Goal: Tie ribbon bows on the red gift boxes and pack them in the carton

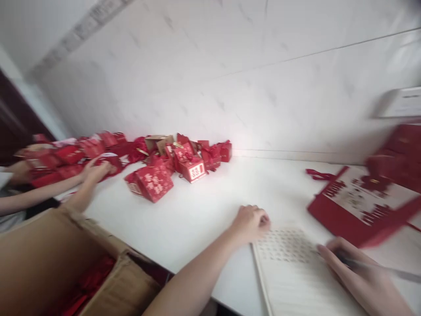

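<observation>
Working on the pad (296,285), lying face up on the white table (184,224) between the two hands. Showing rows of small marks (286,245) across its upper part, too blurred for reading, and looking plainer lower down.

Resting the left hand (252,223), with fingers curled, at the pad's top left corner; not managing to tell a light press from a pinch on the paper. Grasping the pen (388,267) in the right hand (362,272), over the pad's right side; hiding the tip, so not showing any contact with the page.

For doing this well, probably needing firm, flat pressure at that corner against slipping, plus a relaxed hold on the pen with the heel of the hand settled. Likely avoiding smears by lifting both palms clear of the marks.

Also allowing knuckle room beside the red bag (378,235), standing just past the right hand. Further out, facing red boxes (153,182) towards the wall (230,79). Sharing the table with a co-worker's hands (100,170) at far left, holding a red item (113,161), so perhaps bracing against jolts. Minding the carton (29,250) left of the left forearm (197,272).
</observation>
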{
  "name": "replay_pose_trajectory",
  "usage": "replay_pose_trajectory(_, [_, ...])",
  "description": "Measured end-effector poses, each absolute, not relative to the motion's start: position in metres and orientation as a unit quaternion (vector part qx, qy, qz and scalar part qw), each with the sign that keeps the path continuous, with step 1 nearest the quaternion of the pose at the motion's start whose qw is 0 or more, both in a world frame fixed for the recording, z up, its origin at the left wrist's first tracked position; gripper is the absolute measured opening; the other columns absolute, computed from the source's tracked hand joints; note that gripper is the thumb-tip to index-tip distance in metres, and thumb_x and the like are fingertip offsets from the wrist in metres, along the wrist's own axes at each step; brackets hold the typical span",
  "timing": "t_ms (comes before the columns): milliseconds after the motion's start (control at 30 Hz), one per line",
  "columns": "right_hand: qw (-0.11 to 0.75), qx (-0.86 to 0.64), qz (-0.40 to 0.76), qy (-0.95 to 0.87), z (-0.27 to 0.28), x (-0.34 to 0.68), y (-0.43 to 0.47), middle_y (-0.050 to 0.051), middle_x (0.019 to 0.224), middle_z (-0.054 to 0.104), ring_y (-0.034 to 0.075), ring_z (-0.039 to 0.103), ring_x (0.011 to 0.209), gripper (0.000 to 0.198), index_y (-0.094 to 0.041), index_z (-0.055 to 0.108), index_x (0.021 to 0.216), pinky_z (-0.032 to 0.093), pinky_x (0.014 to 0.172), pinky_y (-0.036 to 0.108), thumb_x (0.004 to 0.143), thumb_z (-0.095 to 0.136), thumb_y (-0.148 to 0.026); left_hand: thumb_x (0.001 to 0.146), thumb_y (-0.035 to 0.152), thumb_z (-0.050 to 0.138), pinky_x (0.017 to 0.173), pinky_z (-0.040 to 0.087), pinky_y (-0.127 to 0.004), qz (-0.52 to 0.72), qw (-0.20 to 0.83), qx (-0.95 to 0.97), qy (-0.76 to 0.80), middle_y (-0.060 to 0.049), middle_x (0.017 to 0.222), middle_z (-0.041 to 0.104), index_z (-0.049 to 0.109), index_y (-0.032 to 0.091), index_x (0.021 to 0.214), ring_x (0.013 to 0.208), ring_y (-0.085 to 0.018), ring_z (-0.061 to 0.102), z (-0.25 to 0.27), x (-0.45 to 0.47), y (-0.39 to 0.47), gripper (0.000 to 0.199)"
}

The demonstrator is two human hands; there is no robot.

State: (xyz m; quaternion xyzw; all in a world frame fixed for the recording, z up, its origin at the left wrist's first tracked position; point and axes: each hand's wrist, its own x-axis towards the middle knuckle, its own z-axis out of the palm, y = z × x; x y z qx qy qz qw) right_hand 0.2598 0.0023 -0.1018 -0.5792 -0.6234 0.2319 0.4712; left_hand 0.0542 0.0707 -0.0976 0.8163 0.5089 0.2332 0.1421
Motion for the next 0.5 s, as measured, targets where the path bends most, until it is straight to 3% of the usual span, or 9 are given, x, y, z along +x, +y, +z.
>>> replay_pose_trajectory(100, [0.450,-0.561,0.307,-0.623,-0.090,0.267,0.000,-0.002,0.050,0.043,0.013,0.037,0.041,0.039,-0.021,0.049,0.069,0.031,0.039,0.024,0.079,0.054,-0.058,0.078,0.024,0.057,0.082,0.042,-0.030,0.229,0.161,0.817,0.504,-0.003,0.081,0.065,0.064,0.018,0.080,0.081,-0.016,0.059,-0.093,0.054,0.073,0.010])
replay_pose_trajectory(233, [0.515,-0.536,0.359,-0.564,-0.083,0.269,0.002,-0.003,0.048,0.043,0.010,0.035,0.039,0.039,-0.019,0.044,0.070,0.027,0.038,0.021,0.079,0.059,-0.053,0.076,0.030,0.061,0.083,0.040,-0.032,0.227,0.167,0.822,0.495,-0.002,0.082,0.063,0.063,0.017,0.081,0.081,-0.016,0.058,-0.089,0.054,0.076,0.014])
replay_pose_trajectory(500, [0.509,-0.533,0.397,-0.547,-0.088,0.266,0.004,-0.003,0.050,0.046,0.009,0.037,0.040,0.036,-0.018,0.043,0.068,0.029,0.040,0.021,0.078,0.064,-0.046,0.078,0.036,0.055,0.086,0.037,-0.034,0.222,0.189,0.822,0.489,0.000,0.082,0.059,0.058,0.019,0.083,0.083,-0.016,0.054,-0.088,0.053,0.076,0.017])
